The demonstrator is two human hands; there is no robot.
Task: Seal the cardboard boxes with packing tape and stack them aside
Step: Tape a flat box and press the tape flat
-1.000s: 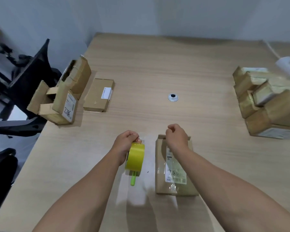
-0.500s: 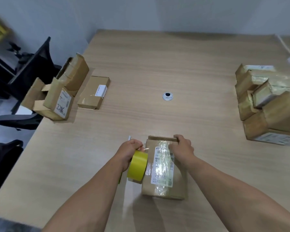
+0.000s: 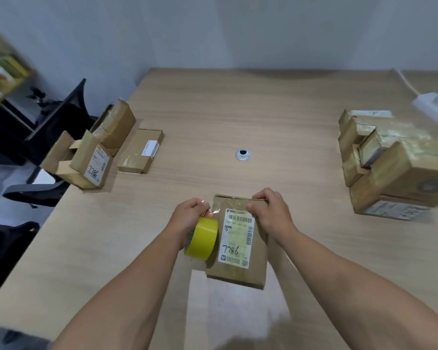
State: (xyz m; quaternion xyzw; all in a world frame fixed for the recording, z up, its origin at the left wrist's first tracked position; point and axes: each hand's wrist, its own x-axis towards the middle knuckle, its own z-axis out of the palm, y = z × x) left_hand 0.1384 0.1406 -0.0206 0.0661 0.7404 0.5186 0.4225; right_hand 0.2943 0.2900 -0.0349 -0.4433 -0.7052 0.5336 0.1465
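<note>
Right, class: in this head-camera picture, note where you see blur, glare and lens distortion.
Head view: the shelf at far left is motion-smeared; the stacked boxes at right are soft; clear tape glares on the nearest box; the label shows a legible 7786; the wide lens stretches the corners.

A flat brown box [image 3: 238,274] lies near the counter's [image 3: 238,109] front edge with its white label [image 3: 237,238], marked 7786, facing up and clear tape across its far end. A yellow roll [image 3: 203,239] is tilted on edge at the box's left side. Open boxes [image 3: 86,160] and a closed box [image 3: 142,152] lie far left. A taped stack [image 3: 395,168] sits on the right.
</note>
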